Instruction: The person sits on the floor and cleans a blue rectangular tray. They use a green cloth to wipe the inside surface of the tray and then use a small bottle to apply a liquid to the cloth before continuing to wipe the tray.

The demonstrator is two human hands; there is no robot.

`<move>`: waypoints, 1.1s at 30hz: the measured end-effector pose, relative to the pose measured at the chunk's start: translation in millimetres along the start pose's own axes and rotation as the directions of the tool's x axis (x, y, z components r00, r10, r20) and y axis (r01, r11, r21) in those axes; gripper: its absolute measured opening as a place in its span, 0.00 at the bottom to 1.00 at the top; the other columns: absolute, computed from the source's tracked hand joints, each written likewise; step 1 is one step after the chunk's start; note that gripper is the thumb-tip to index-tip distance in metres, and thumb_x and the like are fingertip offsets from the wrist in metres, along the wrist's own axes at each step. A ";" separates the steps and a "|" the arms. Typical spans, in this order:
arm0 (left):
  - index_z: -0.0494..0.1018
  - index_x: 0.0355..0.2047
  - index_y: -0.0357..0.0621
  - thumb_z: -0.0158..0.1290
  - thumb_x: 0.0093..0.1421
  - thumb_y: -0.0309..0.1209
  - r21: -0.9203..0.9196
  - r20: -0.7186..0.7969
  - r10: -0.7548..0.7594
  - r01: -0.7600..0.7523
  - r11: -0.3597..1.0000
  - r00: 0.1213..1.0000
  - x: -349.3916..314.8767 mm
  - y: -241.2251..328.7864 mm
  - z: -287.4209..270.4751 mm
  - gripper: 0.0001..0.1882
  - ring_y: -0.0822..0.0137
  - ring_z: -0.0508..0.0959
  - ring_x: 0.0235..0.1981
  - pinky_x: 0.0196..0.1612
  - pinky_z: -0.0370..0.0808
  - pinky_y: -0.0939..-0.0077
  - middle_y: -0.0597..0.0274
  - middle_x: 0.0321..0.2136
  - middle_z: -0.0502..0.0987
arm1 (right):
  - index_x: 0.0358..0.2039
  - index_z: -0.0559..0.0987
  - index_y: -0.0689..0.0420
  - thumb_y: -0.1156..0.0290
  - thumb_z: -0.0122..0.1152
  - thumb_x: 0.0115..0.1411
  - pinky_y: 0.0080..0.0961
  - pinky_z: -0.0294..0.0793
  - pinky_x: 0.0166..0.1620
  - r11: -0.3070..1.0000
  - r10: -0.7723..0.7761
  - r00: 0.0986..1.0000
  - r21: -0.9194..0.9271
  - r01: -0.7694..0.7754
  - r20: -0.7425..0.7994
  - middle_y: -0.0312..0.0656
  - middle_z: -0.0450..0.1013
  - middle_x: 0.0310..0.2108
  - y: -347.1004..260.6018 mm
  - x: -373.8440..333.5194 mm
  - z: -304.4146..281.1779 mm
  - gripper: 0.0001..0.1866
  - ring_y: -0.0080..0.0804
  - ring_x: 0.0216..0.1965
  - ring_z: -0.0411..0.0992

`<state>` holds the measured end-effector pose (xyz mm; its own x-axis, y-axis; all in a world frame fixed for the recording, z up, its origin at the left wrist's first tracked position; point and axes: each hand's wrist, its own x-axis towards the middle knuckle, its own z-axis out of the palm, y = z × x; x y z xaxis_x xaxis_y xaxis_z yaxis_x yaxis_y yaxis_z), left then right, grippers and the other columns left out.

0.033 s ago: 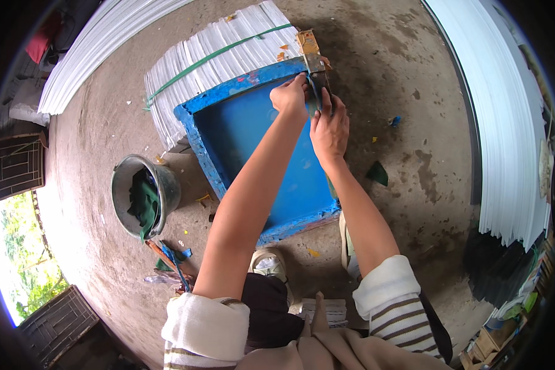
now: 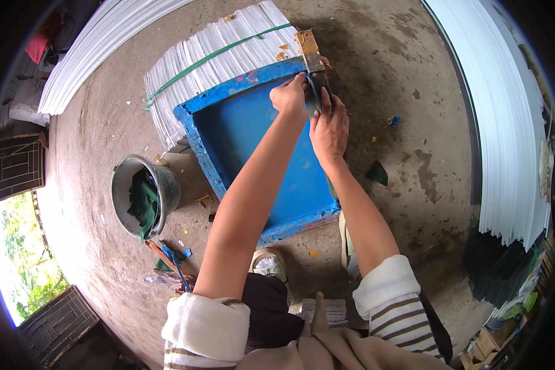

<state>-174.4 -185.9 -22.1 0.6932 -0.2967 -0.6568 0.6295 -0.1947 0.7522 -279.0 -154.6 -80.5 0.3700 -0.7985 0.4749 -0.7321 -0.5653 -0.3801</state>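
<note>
A blue-coated wooden frame (image 2: pixel 201 140) with a blue screen sheet (image 2: pixel 299 179) stretched inside lies tilted in front of me, its far edge on a bundled white stack (image 2: pixel 219 49). My left hand (image 2: pixel 288 97) is closed at the frame's far right corner, pinching the upper end of a thin dark strip (image 2: pixel 315 92) along the right bar. My right hand (image 2: pixel 330 131) is beside it, thumb and fingers bent around that bar and strip. The fingertips partly hide the strip. Brown tape pieces (image 2: pixel 308 42) stick to the corner.
A grey bucket (image 2: pixel 121 206) holding dark green cloth stands left of the frame. Tall white sheet stacks (image 2: pixel 505 123) line the right side, with another stack (image 2: pixel 98 52) at the far left. Scraps, including a dark green piece (image 2: pixel 377 173), lie on the stained concrete floor.
</note>
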 end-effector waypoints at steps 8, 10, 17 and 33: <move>0.79 0.28 0.38 0.62 0.47 0.30 0.118 -0.167 0.024 -0.004 0.993 0.986 7.0 -6.2 16.2 0.09 0.67 0.79 0.26 0.30 0.74 0.74 0.58 0.24 0.80 | 0.60 0.58 0.50 0.72 0.56 0.54 0.40 0.71 0.46 1.000 -0.009 1.000 0.016 0.009 -0.013 0.47 0.62 0.48 5.1 1.6 2.2 0.33 0.46 0.47 0.68; 0.81 0.30 0.40 0.62 0.46 0.33 0.144 -0.194 0.036 -0.008 0.990 0.980 14.6 -4.1 18.1 0.12 0.63 0.81 0.30 0.36 0.76 0.70 0.56 0.26 0.81 | 0.60 0.57 0.49 0.72 0.56 0.54 0.40 0.71 0.46 1.000 -0.012 1.000 0.019 0.012 -0.018 0.47 0.62 0.48 2.1 6.4 4.2 0.33 0.46 0.48 0.68; 0.80 0.33 0.40 0.59 0.49 0.33 0.381 0.109 0.359 -0.372 0.846 0.927 6.3 -13.1 -7.2 0.12 0.56 0.80 0.33 0.40 0.75 0.68 0.51 0.30 0.80 | 0.61 0.57 0.49 0.71 0.56 0.55 0.40 0.71 0.46 1.000 0.005 1.000 -0.003 -0.005 0.017 0.46 0.61 0.49 3.6 5.8 2.7 0.33 0.46 0.48 0.67; 0.60 0.58 0.41 0.56 0.51 0.39 0.545 0.801 0.517 -0.724 -0.422 0.302 -1.4 -36.5 -66.9 0.35 0.60 0.68 0.41 0.39 0.68 0.62 0.59 0.38 0.66 | 0.62 0.55 0.48 0.73 0.56 0.55 0.40 0.70 0.48 1.000 -0.003 1.000 -0.017 0.003 0.031 0.48 0.61 0.49 4.3 3.8 6.5 0.35 0.44 0.49 0.67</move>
<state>-174.8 -115.8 -52.1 0.2529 -0.9393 0.2320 -0.9593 -0.2123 0.1862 -277.0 -161.4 -85.5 0.3893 -0.8030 0.4513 -0.7407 -0.5641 -0.3648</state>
